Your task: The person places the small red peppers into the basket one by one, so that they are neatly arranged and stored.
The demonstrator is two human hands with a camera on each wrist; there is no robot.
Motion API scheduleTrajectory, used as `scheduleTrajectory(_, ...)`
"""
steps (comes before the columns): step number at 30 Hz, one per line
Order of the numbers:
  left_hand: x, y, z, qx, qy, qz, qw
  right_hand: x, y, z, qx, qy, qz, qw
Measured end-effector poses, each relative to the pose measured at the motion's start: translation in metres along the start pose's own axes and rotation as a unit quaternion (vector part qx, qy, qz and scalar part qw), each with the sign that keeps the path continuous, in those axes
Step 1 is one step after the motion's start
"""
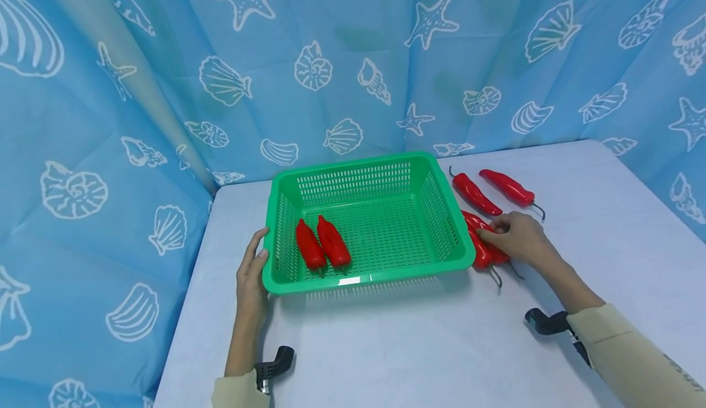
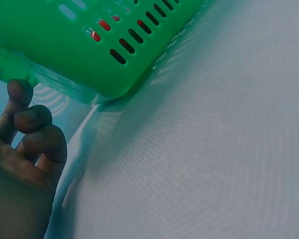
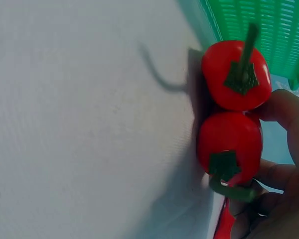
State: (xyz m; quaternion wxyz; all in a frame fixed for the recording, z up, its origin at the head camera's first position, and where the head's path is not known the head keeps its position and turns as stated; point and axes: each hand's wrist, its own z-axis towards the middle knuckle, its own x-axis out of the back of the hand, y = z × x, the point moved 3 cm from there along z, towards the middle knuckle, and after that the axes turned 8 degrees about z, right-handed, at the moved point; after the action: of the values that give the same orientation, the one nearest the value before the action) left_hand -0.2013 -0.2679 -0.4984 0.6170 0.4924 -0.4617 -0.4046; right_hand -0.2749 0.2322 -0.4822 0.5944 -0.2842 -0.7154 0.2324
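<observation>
As the head view shows, the left hand [image 1: 252, 282] touches the green basket [image 1: 408, 272], fingers loosely bent; two peppers [image 1: 334, 244] lie inside. Right of the basket, the right hand [image 1: 521, 236] pinches a red pepper [image 1: 499, 256]. Left wrist: a fingertip [image 2: 20, 91] meets its rim. Right wrist: another pepper [image 3: 220, 72] lies nearer the basket.

So the person's rocking pale beige sleeves, and the right sleeve [image 1: 634, 353] has some dark lettering on it, too small for me to read. Stubby, bent black gadgets sit by the cuffs, left wrist camera [image 1: 276, 365] and right wrist camera [image 1: 546, 322], both with a silvery metal bit; left hand [image 1: 252, 282] and right hand [image 1: 521, 236] are bare.
</observation>
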Motion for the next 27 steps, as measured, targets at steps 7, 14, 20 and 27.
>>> scheduleTrajectory(7, 0.0, 0.0, 0.001, 0.005, -0.001, -0.002, 1.0, 0.0, 0.0, 0.002, 0.003, -0.001, -0.021, 0.9998)
scheduleTrajectory(14, 0.0, -0.001, -0.001, 0.01, 0.002, 0.001, 0.9999, 0.002, 0.001, -0.002, 0.013, 0.022, -0.026, 0.9993)
scheduleTrajectory(20, 0.0, 0.0, 0.0, 0.008, 0.002, 0.005, 1.0, 0.008, -0.001, -0.007, 0.026, 0.053, -0.022, 0.998)
scheduleTrajectory(27, -0.001, 0.001, -0.001, 0.003, 0.004, 0.004, 1.0, 0.013, -0.004, -0.01, 0.032, 0.077, -0.027, 0.9961)
